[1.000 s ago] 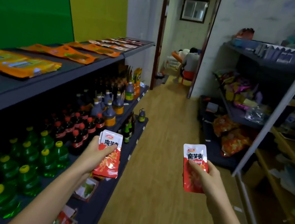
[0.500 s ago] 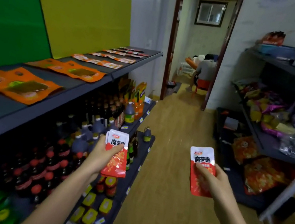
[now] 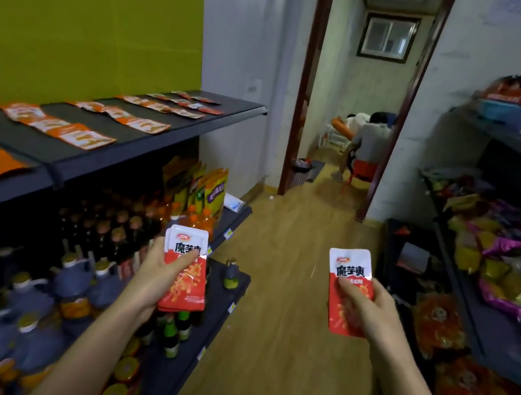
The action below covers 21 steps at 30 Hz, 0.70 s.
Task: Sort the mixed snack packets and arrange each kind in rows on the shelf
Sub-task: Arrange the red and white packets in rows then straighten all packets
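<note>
The stack of red-and-white packets (image 3: 185, 271) sits at seven o'clock in the view. The left hand (image 3: 156, 278) curls round its lower half, thumb across the face. A single matching packet (image 3: 347, 291) at five o'clock is pinched between the thumb and curled fingers of the right hand (image 3: 367, 312). Both are in the air, well apart from the top shelf (image 3: 19, 134) at ten o'clock. The step should go best if each packet is laid flat on bare shelf beside the orange rows (image 3: 140, 122), label up, edges aligned.
</note>
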Tool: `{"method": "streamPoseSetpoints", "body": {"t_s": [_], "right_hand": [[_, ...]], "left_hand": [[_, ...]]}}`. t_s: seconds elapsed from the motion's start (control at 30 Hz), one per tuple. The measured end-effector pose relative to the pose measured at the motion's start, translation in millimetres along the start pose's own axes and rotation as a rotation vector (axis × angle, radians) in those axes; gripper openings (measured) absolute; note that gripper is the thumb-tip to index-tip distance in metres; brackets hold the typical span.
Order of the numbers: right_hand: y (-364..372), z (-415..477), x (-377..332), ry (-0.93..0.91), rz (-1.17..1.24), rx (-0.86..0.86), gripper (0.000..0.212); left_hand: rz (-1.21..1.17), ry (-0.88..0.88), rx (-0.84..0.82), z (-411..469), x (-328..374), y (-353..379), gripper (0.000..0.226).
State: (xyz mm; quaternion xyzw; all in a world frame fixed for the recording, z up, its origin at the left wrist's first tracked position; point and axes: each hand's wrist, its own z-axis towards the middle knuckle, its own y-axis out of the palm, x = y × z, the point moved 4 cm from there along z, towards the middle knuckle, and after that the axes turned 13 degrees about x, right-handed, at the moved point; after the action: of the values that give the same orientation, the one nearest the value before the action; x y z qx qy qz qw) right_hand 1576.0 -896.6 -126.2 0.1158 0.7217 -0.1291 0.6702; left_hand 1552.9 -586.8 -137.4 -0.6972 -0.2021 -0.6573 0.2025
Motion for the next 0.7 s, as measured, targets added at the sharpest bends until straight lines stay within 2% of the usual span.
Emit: {"method": "streamPoseSetpoints", "body": {"t_s": [0.17,0.33,0.43,0.7], "right_hand": [[19.6,86.0,12.3,0.081,-0.005,-0.067,0.014],[52.5,179.4,33.1,0.157,-0.011,-0.121,0.016],[80.0,245.9,33.5,0.154,-0.020,-0.135,0.015],[176.4,410.0,-7.9,0.074,-0.045,-0.232,0.015]], "left_hand": [[-0.008,-0.039,0.014,54.9,-7.3,70.5,0.015],[0.036,-0.062,0.039,130.7,-26.8,132.3,0.018],[0.030,-0.065,0.041,187.9,-29.8,168.8,0.029],[-0.028,-0.008,0.115,339.8,11.8,249.6,0.026]]}}
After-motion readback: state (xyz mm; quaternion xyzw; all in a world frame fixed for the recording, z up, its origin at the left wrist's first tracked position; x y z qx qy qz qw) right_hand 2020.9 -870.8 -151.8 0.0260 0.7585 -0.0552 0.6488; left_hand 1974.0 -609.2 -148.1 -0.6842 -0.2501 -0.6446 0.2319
